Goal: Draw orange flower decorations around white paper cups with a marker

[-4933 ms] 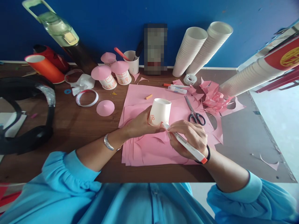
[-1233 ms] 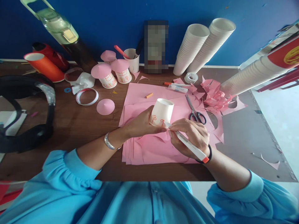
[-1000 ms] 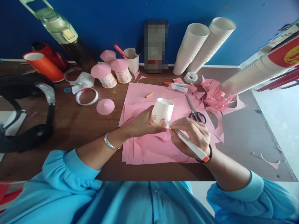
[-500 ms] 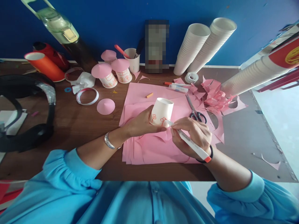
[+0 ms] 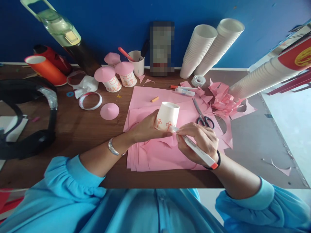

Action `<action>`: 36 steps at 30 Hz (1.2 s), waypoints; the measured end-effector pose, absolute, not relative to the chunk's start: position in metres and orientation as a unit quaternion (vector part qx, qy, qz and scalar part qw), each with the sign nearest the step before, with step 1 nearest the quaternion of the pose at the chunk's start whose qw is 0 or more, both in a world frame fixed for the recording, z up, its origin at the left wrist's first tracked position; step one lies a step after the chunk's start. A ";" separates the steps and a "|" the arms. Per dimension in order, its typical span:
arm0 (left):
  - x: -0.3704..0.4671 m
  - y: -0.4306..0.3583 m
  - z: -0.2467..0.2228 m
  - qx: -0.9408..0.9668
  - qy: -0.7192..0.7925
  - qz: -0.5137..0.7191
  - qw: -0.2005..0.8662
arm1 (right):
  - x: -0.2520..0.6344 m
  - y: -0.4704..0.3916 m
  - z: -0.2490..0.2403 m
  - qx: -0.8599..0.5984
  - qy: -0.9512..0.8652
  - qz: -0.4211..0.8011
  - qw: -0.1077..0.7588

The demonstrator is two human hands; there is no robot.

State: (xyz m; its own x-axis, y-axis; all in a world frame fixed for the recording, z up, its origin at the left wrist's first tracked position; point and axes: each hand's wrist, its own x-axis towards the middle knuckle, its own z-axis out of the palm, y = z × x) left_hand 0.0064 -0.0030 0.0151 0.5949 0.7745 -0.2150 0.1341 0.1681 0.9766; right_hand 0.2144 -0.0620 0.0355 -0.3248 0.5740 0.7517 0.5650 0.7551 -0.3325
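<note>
"White paper, smooth and tapered: location of cup (image 5: pixel 168 111)?"

"Above pink sheet stack (image 5: pixel 156 158); orange-red flowers (image 5: pixel 159 121) on lower wall, left hand (image 5: pixel 147 127) curled snugly about it."

"And right hand (image 5: pixel 200 139)?"

"Over stack's right half, fingers closed round slim white marker (image 5: pixel 198 149), tip at cup."

"Beside stack?"

"Left, smooth pink cone (image 5: pixel 109 111)."

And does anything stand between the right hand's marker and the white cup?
Nothing visible does. The left hand holds the white cup; the marker in the right hand has its tip by the orange flowers, though contact is unclear. The scissors lie beyond the right hand, off that path.
</note>
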 end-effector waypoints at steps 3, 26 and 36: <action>0.006 -0.003 0.016 0.593 0.373 0.238 0.672 | 0.214 -0.062 0.035 -0.349 -0.813 0.004 0.465; 0.005 -0.003 0.022 0.582 0.381 0.240 0.676 | 0.214 -0.061 0.037 -0.355 -0.810 -0.027 0.466; 0.006 -0.002 0.019 0.589 0.362 0.252 0.678 | 0.214 -0.062 0.036 -0.363 -0.814 -0.017 0.454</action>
State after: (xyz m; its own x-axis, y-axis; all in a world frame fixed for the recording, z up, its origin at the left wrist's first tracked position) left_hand 0.0058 -0.0024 0.0190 0.6116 0.7672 -0.1934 0.0839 0.1802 0.9800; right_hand 0.2137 -0.0623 0.0358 -0.3248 0.5747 0.7512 0.6054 0.7365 -0.3018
